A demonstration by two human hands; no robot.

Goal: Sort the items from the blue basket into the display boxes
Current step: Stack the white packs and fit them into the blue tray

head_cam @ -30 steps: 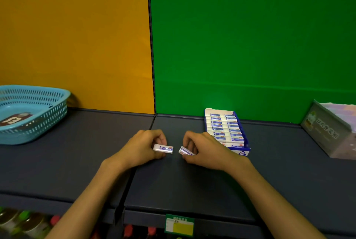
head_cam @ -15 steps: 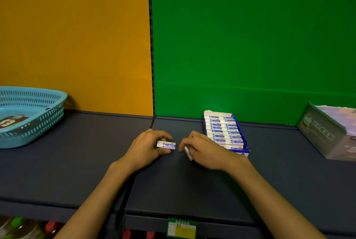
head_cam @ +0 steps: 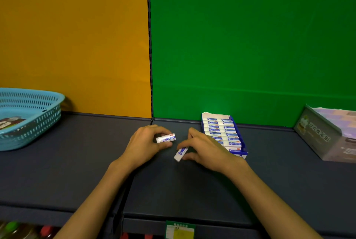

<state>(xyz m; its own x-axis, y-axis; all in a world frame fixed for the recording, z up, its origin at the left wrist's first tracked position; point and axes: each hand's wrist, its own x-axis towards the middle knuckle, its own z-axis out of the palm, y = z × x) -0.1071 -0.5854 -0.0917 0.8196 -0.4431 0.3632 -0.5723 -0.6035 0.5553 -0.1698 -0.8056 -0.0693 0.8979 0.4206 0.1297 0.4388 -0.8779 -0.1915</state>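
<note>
White-and-blue small carton (head_cam: 165,138) pinched between curled fingers and thumb of left hand (head_cam: 144,144), lying level above the dark shelf (head_cam: 77,161). Right hand (head_cam: 207,149) pinches a second carton (head_cam: 180,154), tilted. Blue display box (head_cam: 223,134) just right, packed in rows; perforated blue basket (head_cam: 28,115) far left.

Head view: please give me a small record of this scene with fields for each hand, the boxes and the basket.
left hand: grips a small white and blue eraser, level
right hand: pinches a second white and blue eraser, tilted
blue cardboard display box: right of the hands, rows of the same erasers
grey-green cardboard box: far right
light blue plastic basket: far left, one dark item inside
surface: dark grey shelf
</note>
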